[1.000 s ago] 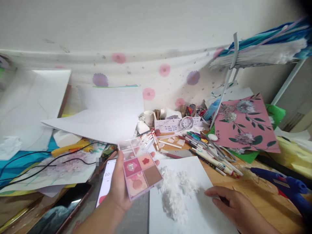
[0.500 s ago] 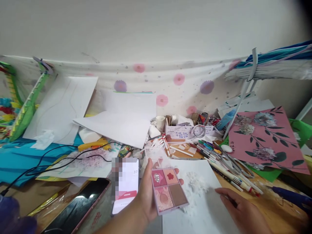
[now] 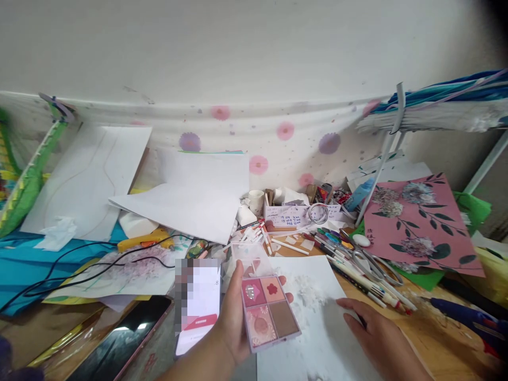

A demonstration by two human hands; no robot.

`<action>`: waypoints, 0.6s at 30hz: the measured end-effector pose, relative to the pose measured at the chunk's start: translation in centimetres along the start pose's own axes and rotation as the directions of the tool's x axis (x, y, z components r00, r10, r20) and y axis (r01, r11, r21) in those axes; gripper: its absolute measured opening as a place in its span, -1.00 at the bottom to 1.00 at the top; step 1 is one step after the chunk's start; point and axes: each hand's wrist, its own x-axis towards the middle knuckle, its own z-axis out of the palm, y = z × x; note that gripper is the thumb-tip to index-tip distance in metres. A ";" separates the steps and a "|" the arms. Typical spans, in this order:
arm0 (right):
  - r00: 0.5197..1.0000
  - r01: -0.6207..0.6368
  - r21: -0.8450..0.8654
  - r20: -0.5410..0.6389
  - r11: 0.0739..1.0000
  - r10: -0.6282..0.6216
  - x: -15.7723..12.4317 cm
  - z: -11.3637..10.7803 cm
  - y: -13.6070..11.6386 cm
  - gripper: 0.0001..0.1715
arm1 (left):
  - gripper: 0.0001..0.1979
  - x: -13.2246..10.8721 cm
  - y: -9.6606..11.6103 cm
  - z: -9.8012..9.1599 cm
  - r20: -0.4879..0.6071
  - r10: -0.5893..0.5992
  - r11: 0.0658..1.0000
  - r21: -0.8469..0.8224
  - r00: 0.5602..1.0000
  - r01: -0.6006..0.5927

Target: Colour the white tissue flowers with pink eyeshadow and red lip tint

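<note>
My left hand [image 3: 233, 323] is closed around an open make-up palette [image 3: 268, 311] with pink, peach and brown pans, its clear lid [image 3: 246, 254] tipped back. My right hand [image 3: 373, 333] lies on the wooden table beside a white paper sheet [image 3: 317, 338], fingers curled around something thin and dark I cannot make out. White paper flowers [image 3: 307, 293] lie on the sheet just right of the palette.
A lit phone [image 3: 198, 307] and a dark tablet [image 3: 119, 344] lie to the left. Pens, scissors [image 3: 369, 262] and a pink floral paper [image 3: 420, 222] crowd the right. A blue glue gun [image 3: 468, 317] sits at the right edge, a yellow glue gun [image 3: 145, 239] and black cables to the left.
The view swung left then slightly back. My left hand lowered the palette closer to the sheet. My right hand stayed on the table near the sheet.
</note>
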 end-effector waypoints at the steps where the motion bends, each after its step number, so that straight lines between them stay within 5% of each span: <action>1: 1.000 0.004 -0.005 0.004 1.000 -0.004 -0.1 -0.1 -0.3 -0.59 | -0.25 -0.1 0.0 0.1 -0.004 0.003 1.000 0.001 1.000 -0.003; 18: 0.999 0.049 -0.006 -0.021 0.999 -0.049 -0.4 -0.2 -1.1 -0.56 | -0.27 0.0 0.2 0.2 -0.045 0.016 0.999 0.035 0.999 -0.015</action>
